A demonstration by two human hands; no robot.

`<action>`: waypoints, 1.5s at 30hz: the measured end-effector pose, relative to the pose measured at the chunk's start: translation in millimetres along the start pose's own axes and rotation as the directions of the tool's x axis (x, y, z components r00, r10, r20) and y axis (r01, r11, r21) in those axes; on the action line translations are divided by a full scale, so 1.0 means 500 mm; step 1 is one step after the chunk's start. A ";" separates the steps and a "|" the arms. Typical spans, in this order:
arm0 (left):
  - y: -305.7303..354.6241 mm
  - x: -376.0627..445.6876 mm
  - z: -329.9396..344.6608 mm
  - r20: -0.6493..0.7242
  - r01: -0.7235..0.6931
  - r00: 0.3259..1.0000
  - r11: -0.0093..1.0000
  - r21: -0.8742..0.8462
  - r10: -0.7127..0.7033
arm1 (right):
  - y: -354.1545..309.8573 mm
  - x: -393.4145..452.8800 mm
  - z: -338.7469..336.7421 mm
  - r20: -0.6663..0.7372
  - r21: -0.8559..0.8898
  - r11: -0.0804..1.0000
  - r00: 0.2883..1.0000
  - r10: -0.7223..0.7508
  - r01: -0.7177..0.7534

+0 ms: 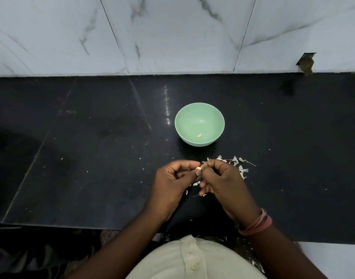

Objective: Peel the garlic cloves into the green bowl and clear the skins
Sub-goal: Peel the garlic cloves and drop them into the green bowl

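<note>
A pale green bowl stands on the black counter with one peeled garlic clove lying inside it. Below the bowl, my left hand and my right hand meet fingertip to fingertip. Between them they pinch a small garlic clove; most of it is hidden by the fingers. White garlic skins lie scattered on the counter behind and to the right of my right hand, and a few scraps lie under the hands.
The black counter runs wide to both sides, ending at a marble-tiled wall behind. Its front edge is close to my body. Tiny skin flecks dot the surface.
</note>
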State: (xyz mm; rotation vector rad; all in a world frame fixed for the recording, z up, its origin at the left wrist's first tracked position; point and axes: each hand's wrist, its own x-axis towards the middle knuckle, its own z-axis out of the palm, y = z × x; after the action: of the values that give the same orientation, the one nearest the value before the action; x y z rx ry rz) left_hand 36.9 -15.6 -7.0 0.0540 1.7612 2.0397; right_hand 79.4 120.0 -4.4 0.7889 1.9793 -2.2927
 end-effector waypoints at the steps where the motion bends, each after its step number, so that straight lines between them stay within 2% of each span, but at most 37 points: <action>1: -0.001 -0.001 0.000 -0.002 -0.008 1.000 1.000 0.007 0.008 | 0.001 0.000 0.001 0.000 0.004 1.000 1.000 -0.001 0.001; 9: -0.010 0.001 -0.002 -0.029 -0.048 0.998 0.992 0.116 0.052 | 0.002 -0.001 0.007 -0.010 -0.005 1.000 1.000 0.014 -0.014; 13: -0.016 0.005 0.003 0.002 0.109 0.994 0.991 -0.083 -0.109 | 0.000 -0.005 0.010 0.009 0.023 1.000 1.000 0.019 -0.020; 17: -0.015 0.007 0.008 0.017 0.245 0.968 0.920 -0.305 -0.252 | -0.001 -0.008 0.010 0.006 0.012 1.000 1.000 0.020 -0.020; 20: -0.010 0.008 0.006 0.011 0.281 0.953 0.865 -0.416 -0.304 | 0.002 -0.007 0.007 -0.009 -0.003 1.000 1.000 0.021 -0.021; 24: -0.009 0.009 0.003 -0.012 0.289 0.943 0.835 -0.469 -0.333 | 0.011 -0.007 0.004 -0.045 -0.055 0.998 0.999 0.003 -0.006; 29: -0.009 0.008 0.005 -0.023 0.298 0.938 0.840 -0.453 -0.345 | 0.014 -0.002 0.001 -0.126 -0.135 0.990 0.990 -0.062 0.045; 31: -0.009 0.007 0.004 -0.024 0.294 0.941 0.851 -0.435 -0.337 | 0.022 0.002 -0.002 -0.152 -0.257 0.961 0.978 -0.141 0.099; 34: -0.009 0.007 0.002 -0.014 0.281 0.949 0.868 -0.409 -0.314 | 0.035 0.005 -0.006 -0.129 -0.377 0.911 0.964 -0.232 0.168; 40: -0.004 0.007 -0.002 -0.024 0.276 0.948 0.855 -0.438 -0.319 | 0.033 -0.001 0.003 -0.044 -0.391 0.883 0.953 -0.298 0.259; 45: -0.006 0.007 -0.006 -0.020 0.266 0.949 0.832 -0.486 -0.315 | 0.028 -0.006 0.009 -0.018 -0.516 0.766 0.889 -0.457 0.383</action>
State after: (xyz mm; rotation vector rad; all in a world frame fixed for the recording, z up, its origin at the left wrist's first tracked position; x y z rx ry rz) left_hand 33.8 -16.8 -11.1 -0.4501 1.1733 2.2061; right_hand 84.6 112.2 -15.7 0.5021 2.8967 -1.7481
